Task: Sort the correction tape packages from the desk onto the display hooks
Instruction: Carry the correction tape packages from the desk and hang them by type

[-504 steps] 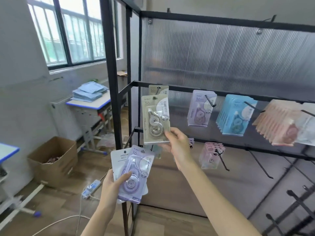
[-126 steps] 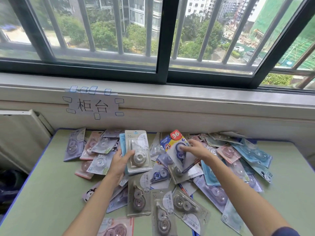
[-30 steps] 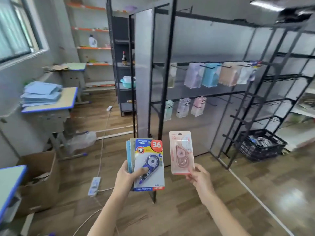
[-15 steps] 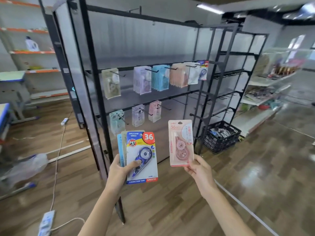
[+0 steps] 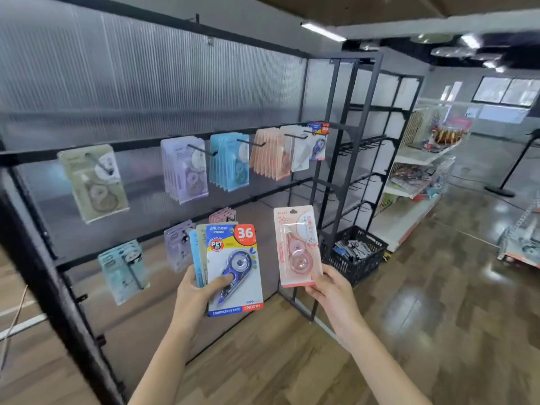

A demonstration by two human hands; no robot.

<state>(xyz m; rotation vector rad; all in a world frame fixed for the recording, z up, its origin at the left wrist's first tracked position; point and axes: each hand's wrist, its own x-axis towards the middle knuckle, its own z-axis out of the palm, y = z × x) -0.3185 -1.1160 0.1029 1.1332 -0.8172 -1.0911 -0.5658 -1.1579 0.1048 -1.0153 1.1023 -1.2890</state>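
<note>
Pink package (image 5: 297,246) being pinched at its lower edge by right hand (image 5: 330,290), near the display hooks (image 5: 295,136). Left hand (image 5: 195,296) gripping fanned stack (image 5: 230,267), thumb pressing front blister. Probably light, stiff card, slippery plastic; holding by card edges advised.

Two bare forearms rise from the bottom edge, ending in the left hand (image 5: 196,296) and the right hand (image 5: 331,290). No sleeve, cuff, glove, watch, bracelet or ring shows on either. Both wrists are slim, the fingers (image 5: 323,280) slender, with short, plain, unpainted nails.
</note>
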